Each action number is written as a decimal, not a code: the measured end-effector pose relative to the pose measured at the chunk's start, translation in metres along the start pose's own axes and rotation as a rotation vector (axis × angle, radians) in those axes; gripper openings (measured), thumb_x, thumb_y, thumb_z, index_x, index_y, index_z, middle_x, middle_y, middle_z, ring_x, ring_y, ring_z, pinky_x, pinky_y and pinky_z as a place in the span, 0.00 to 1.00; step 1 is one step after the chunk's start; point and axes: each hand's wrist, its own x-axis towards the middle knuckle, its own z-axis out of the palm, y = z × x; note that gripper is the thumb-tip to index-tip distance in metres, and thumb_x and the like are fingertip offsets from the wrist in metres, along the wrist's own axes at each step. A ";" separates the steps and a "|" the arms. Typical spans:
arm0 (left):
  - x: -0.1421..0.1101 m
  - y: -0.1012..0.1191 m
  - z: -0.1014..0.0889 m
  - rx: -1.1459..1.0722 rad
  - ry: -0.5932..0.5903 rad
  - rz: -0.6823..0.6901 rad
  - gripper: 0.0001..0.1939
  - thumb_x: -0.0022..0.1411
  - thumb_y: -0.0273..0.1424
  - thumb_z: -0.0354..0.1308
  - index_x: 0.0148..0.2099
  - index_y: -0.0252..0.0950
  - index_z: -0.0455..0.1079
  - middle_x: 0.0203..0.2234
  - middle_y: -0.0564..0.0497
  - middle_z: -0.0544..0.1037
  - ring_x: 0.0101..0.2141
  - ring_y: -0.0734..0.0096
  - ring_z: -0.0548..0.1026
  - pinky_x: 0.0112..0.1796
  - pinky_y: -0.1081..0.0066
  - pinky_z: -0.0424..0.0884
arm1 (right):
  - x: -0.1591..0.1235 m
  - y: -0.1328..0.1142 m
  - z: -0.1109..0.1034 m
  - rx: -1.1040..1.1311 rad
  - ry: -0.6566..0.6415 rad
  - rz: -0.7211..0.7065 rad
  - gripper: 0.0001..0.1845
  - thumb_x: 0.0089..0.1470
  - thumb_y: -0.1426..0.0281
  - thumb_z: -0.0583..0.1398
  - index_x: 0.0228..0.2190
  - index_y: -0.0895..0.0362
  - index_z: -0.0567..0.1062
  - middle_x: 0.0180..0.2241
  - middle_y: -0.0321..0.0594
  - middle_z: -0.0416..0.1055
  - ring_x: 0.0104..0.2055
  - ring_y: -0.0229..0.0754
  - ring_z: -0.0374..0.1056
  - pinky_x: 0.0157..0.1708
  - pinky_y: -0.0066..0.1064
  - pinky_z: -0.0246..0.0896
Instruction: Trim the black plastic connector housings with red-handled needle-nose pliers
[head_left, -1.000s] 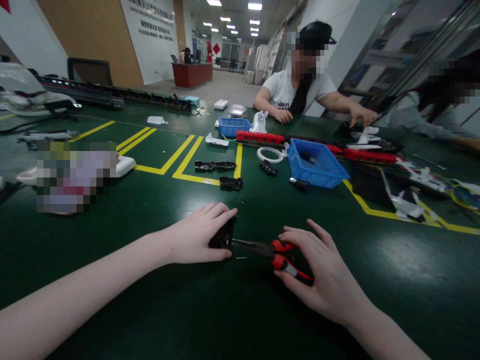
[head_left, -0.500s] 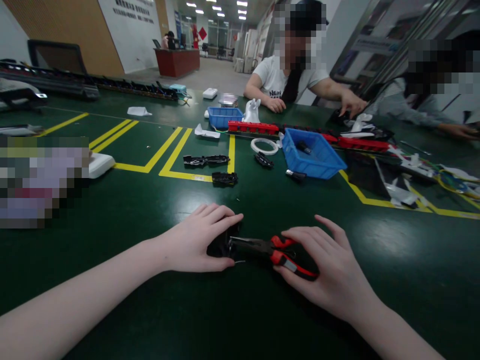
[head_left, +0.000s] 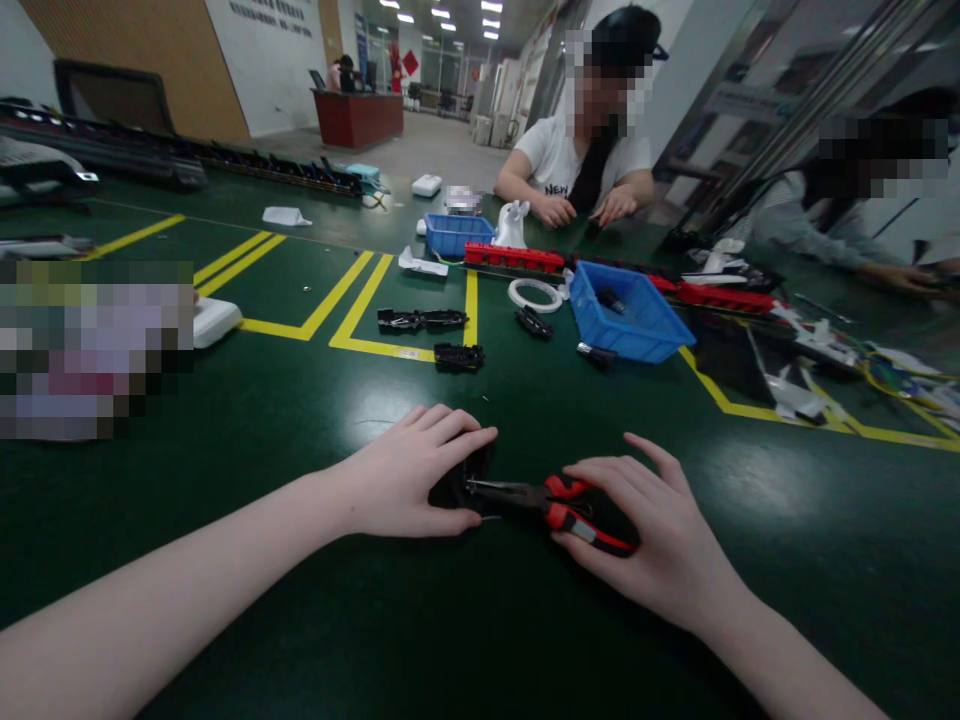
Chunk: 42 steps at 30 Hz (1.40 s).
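Note:
My left hand [head_left: 420, 475] is closed around a small black part [head_left: 452, 487] and steadies it on the green table [head_left: 360, 630]. Its thumb and palm hide much of that part. With my right hand [head_left: 645, 540] I grip red-and-black needle-nose pliers [head_left: 574, 515] by the handles, which are spread somewhat. The narrow jaws point left and their tips touch the black part; whether they pinch anything there I cannot tell. A thin pale sliver [head_left: 490, 518] lies by my left thumb.
Beyond my hands lie several black parts [head_left: 459, 356], a white tape roll [head_left: 535, 295] and a blue bin [head_left: 630, 315]. A red strip [head_left: 514, 258] runs behind. Across the table sits a person in a white shirt [head_left: 555, 160]; another person's sleeve [head_left: 787, 225] is at right.
The pliers stay at the black part, their handles shifting only slightly in my right hand. My view has turned a little. The co-worker's outstretched arm has drawn back in front of the body.

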 end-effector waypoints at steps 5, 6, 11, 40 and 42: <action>-0.001 -0.001 0.001 0.000 0.017 0.010 0.38 0.62 0.44 0.59 0.68 0.39 0.52 0.57 0.43 0.67 0.54 0.54 0.66 0.54 0.55 0.64 | 0.003 -0.003 -0.002 -0.018 0.019 -0.006 0.18 0.51 0.62 0.63 0.43 0.53 0.68 0.38 0.39 0.78 0.38 0.45 0.74 0.57 0.53 0.52; -0.002 -0.001 0.001 0.004 0.020 0.011 0.37 0.62 0.44 0.59 0.68 0.38 0.52 0.57 0.43 0.67 0.54 0.54 0.66 0.54 0.55 0.64 | 0.003 -0.003 -0.002 -0.018 0.020 -0.003 0.18 0.52 0.62 0.63 0.43 0.53 0.68 0.38 0.39 0.78 0.38 0.44 0.74 0.57 0.53 0.52; -0.002 -0.004 0.005 0.060 0.025 0.046 0.38 0.63 0.46 0.57 0.68 0.36 0.51 0.57 0.42 0.66 0.54 0.53 0.66 0.53 0.57 0.64 | 0.004 -0.005 -0.001 -0.047 0.016 -0.008 0.18 0.51 0.61 0.63 0.42 0.52 0.68 0.38 0.39 0.77 0.41 0.47 0.73 0.58 0.54 0.50; -0.001 -0.011 0.005 0.152 0.135 0.280 0.34 0.55 0.59 0.56 0.44 0.31 0.71 0.35 0.44 0.75 0.35 0.61 0.73 0.35 0.66 0.69 | 0.007 -0.003 0.007 -0.133 0.048 -0.269 0.22 0.54 0.65 0.60 0.49 0.59 0.67 0.39 0.44 0.75 0.40 0.46 0.73 0.62 0.51 0.46; 0.000 -0.012 0.004 0.177 0.103 0.283 0.33 0.55 0.60 0.55 0.39 0.32 0.72 0.32 0.46 0.75 0.33 0.63 0.72 0.33 0.67 0.67 | 0.008 0.000 0.009 -0.171 0.073 -0.291 0.20 0.53 0.64 0.60 0.47 0.57 0.68 0.39 0.44 0.75 0.41 0.48 0.73 0.62 0.52 0.45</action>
